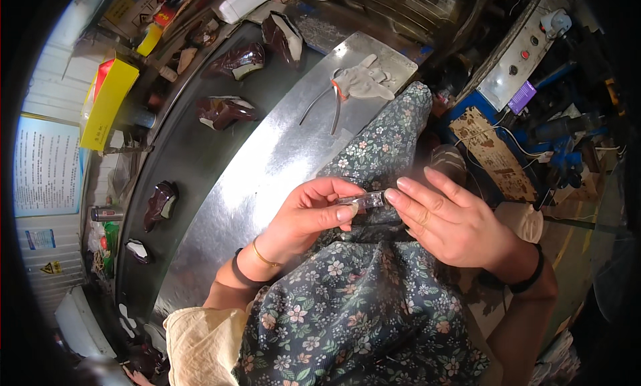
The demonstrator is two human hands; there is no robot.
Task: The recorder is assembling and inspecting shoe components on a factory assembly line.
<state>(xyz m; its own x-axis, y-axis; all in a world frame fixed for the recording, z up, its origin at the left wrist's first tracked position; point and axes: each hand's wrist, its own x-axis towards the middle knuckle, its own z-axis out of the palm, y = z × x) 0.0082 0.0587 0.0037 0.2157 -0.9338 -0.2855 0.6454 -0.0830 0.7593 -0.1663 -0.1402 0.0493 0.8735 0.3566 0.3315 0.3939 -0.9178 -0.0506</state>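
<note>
My left hand is closed, thumb and fingers pinching a small shiny nail clipper in front of my body. The clipper's end meets a fingertip of my right hand. That right hand is held up with its fingers stretched out and holds nothing. Under both hands lies the dark floral apron on my lap. Beyond them, a grey work glove and a pair of pliers with dark, spread handles rest together on the metal table.
Left of the table, a dark curved conveyor belt carries several glossy brown shoes. A yellow box stands past the belt. At right is a machine with a control panel, loose wires and a worn board.
</note>
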